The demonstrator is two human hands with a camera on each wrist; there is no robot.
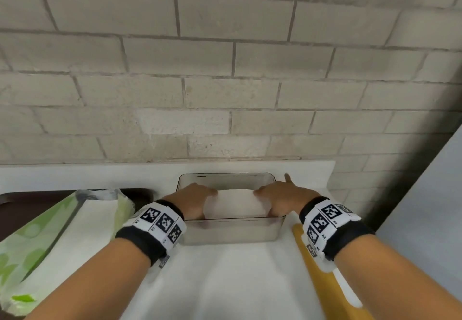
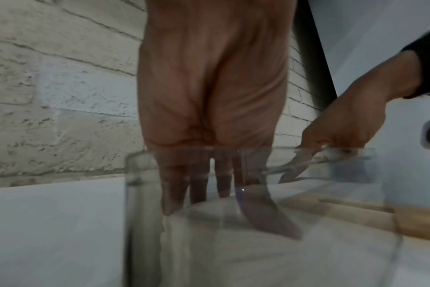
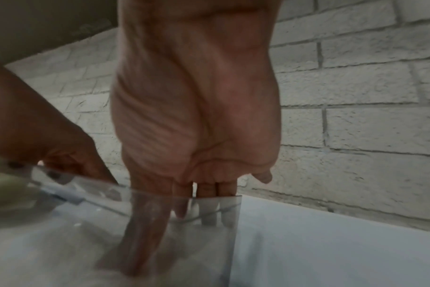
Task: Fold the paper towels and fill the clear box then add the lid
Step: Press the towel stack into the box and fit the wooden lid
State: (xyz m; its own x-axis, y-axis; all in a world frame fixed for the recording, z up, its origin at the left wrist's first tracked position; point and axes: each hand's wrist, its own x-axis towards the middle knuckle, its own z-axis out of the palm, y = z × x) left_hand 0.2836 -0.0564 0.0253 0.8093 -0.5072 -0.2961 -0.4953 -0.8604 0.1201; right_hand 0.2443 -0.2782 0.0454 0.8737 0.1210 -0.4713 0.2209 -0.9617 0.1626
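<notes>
Where the towels are: the folded paper towels [image 1: 235,206] lie inside the clear box [image 1: 230,232], which sits on the white tabletop [image 1: 225,282] close to the brick wall [image 1: 225,69].
Long side: the stack runs left to right, the same way as the box.
Left hand: the left hand [image 1: 192,198] is at the left end of the stack, with straight fingers [image 2: 197,186] reaching down into the box and touching the towels. It grips nothing.
Right hand: the right hand [image 1: 280,196] is at the right end, fingers [image 3: 145,223] straight and pushed down beside the stack, one finger lifted outside the box. It grips nothing too.
Which hand is nearer: both are just as close, one at each end.
Lid: I think the yellow board [image 1: 322,277] under the right arm is the lid, so the right hand is nearer to it.
More towels: the green pack [image 1: 50,239] lies on the left side.
What the views add: the head view shows the pack and the lid. The wrist views show the fingers through the clear wall.
</notes>
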